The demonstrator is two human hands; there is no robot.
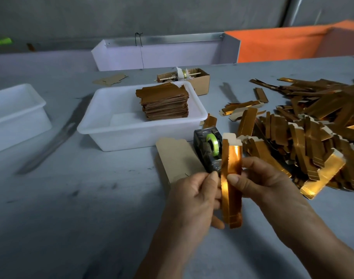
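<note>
Hands, left (194, 195) and right (260, 178), pinch the upright gold strip (231, 178) between them.

The whole scene is being lit dimly and coolly, with the grey table (71, 198) being left dull and bluish. Overhead light is being caught hard by the gold foil strip (231, 178), and bright glare is being thrown off its top and middle. Smaller glints are being scattered across the pile of foil strips (313, 127). Straight lines are being bowed at the frame edges, and the far wall (172, 15) is being rendered soft and smeared.
</note>
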